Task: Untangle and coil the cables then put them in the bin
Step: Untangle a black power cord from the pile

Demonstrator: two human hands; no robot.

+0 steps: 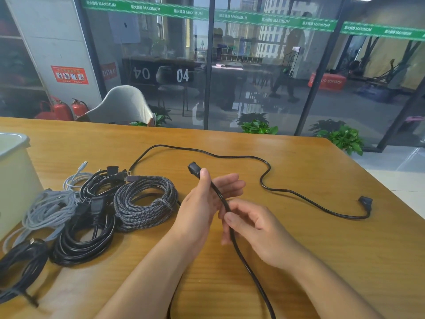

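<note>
At the far left I see the pale bin (11, 180) standing on the wooden table (299, 249), cut off by the frame edge. Just beside it lies the heap of cables: a grey bundle (49, 210) nearest the bin, a thin white cable (77, 177) behind it, a black bundle (21, 263) at the near left edge, and a coil of black power cord (85, 238) touching the grey one. Right of these sits a neat braided grey-and-black coil (145, 203), resting against the black cords.

Moving to the middle, my left hand (202, 203) is raised above the table with the palm turned toward the right. Its thumb presses a black cable (241, 256) against the palm, close behind that cable's black plug (194, 169), which sticks up past the thumb tip; the four fingers are stretched out nearly straight behind it. The cable runs down from there to my right hand (255, 229), which pinches it between thumb and forefinger, the other fingers loosely curled below. Beyond that hand the cable drops toward the near table edge and out of the picture.

Further right, a second length of black cable (264, 164) snakes loosely across the tabletop, from the heap round the back to a black connector (365, 200) lying flat near the right edge. I cannot tell whether it joins the one I hold.
</note>
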